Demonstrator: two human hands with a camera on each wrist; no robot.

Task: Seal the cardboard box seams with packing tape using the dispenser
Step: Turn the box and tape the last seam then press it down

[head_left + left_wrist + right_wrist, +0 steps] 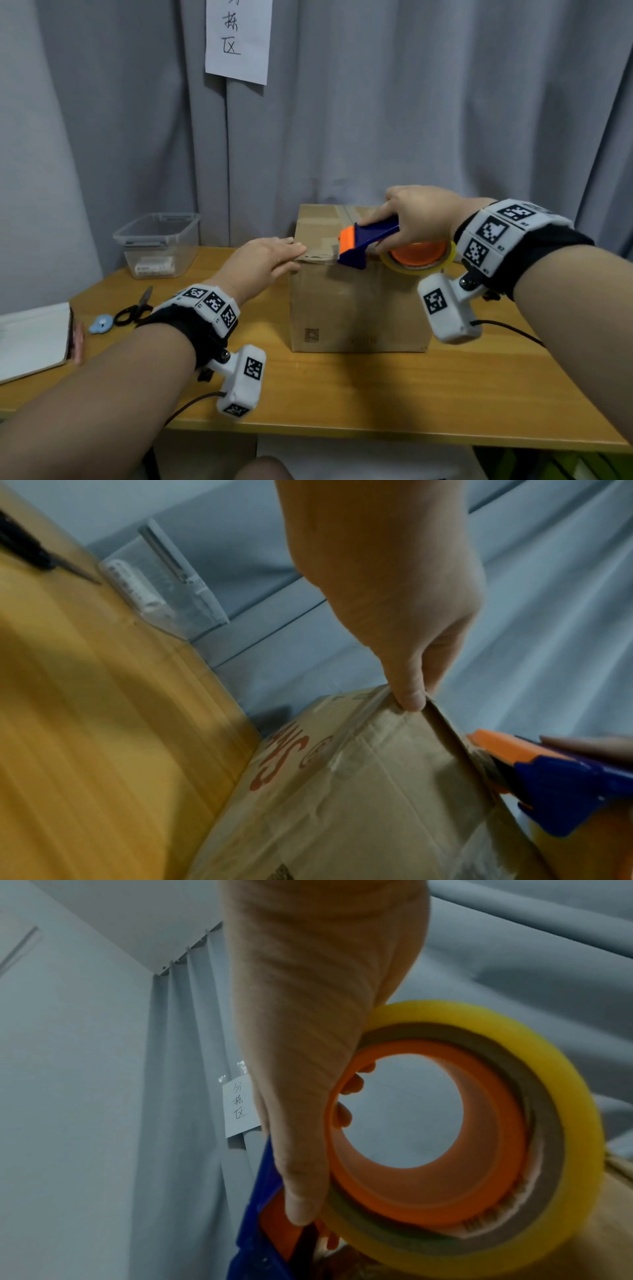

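Observation:
A brown cardboard box [356, 308] stands on the wooden table [342, 387], its top crossed by strips of tape. My left hand [263, 260] lies flat on the box's top left front corner, fingers straight, thumb [409, 696] pressing on the edge. My right hand [414, 216] grips the blue and orange tape dispenser [370, 241], whose front end sits on the box top near the front edge. The yellowish tape roll [479, 1134] with its orange hub [435, 1148] hangs under my right palm.
A clear plastic bin [159, 243] stands at the back left. Black scissors [135, 308] and a small blue object [101, 323] lie left of my left wrist. A white booklet [32, 341] is at the left edge. Grey curtain [411, 102] behind holds a paper note [238, 37].

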